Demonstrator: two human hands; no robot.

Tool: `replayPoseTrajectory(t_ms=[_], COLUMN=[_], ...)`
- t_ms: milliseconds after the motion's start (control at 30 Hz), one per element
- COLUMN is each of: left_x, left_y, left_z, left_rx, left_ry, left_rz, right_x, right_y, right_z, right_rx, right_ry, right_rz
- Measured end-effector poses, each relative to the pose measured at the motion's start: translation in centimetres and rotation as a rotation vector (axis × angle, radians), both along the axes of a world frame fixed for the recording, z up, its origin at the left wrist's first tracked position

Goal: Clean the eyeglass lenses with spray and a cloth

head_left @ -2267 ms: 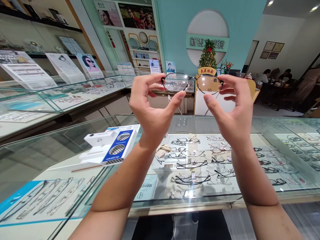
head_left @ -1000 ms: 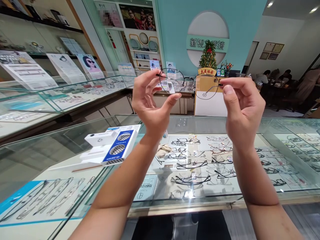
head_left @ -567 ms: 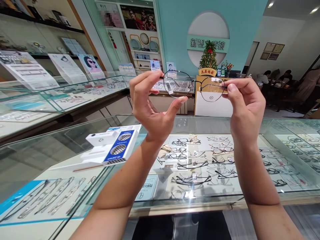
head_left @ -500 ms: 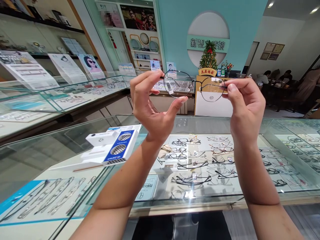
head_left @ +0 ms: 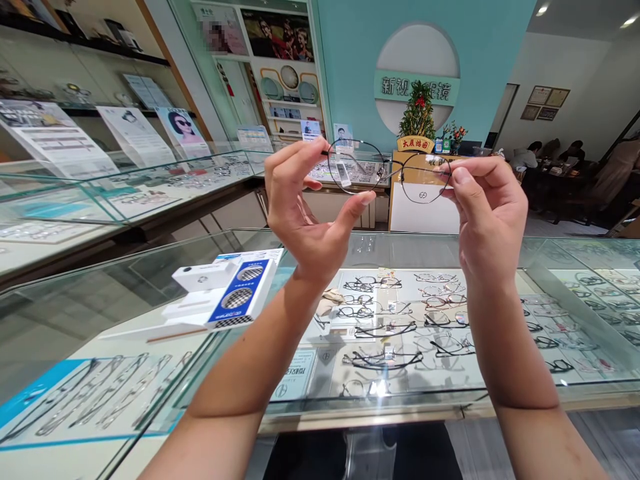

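Note:
I hold a pair of eyeglasses with thin dark round rims up in front of me, above the display counter. My left hand has its fingers at the outer edge of the left rim, with the thumb by that rim's lower edge. A small white label shows on or behind the left lens. At the other end, my right hand pinches the outer edge of the right rim between thumb and fingers. The temples are mostly hidden behind the lenses and hands.
Below my arms is a glass display counter with several eyeglasses inside. A blue and white box stands on the left, behind a row of glasses on a blue-edged mat. Across the room are another glass case and a potted plant.
Both hands and the eyeglasses have barely moved. My left hand has shifted slightly right and my right hand slightly left, and the glasses are turned a touch.

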State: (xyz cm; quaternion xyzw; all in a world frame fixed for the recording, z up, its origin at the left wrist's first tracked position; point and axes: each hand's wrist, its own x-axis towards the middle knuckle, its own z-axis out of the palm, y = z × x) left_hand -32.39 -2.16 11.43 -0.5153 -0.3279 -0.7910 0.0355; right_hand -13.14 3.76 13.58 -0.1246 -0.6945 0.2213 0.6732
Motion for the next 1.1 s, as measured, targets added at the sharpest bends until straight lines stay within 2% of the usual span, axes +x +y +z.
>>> replayPoseTrajectory(t_ms=[67,233,400,533,667,833,933,1100], left_x=[-0.1,-0.2,-0.1,-0.3,-0.2,0.6,1.1,1.2], left_y=[0.2,0.4,0.5,1.2,1.7,0.9,0.2,-0.3], left_z=[-0.1,-0.3,-0.6,-0.6,-0.4,0.2,0.5,0.9], left_rx=[-0.005,-0.015,-0.024,-0.060,-0.012,-0.064,-0.058,-0.036], left_ry=[0.004,0.013,0.011,0.006,-0.030,-0.065,-0.113,-0.184], left_rz=[0.005,-0.109,-0.069,-0.171,-0.131,-0.245,-0.255,-0.303], right_x=[0.0,0.1,0.2,0.2,0.3,0.4,0.3,0.1], right_y=[0.1,-0.2,0.1,0.4,0.4,0.9,1.4,1.8], right_z=[-0.1,0.0,0.1,0.1,0.2,0.0,-0.2,-0.3], right_rx=[-0.006,-0.015,-0.043,-0.052,-0.052,-0.054,-0.036,-0.046], right_ry=[-0.012,-0.020,-0.038,0.004,0.047,0.033,-0.009,-0.008], right_rz=[0.011,0.059,0.093,0.125,0.179,0.143,0.102,0.148])
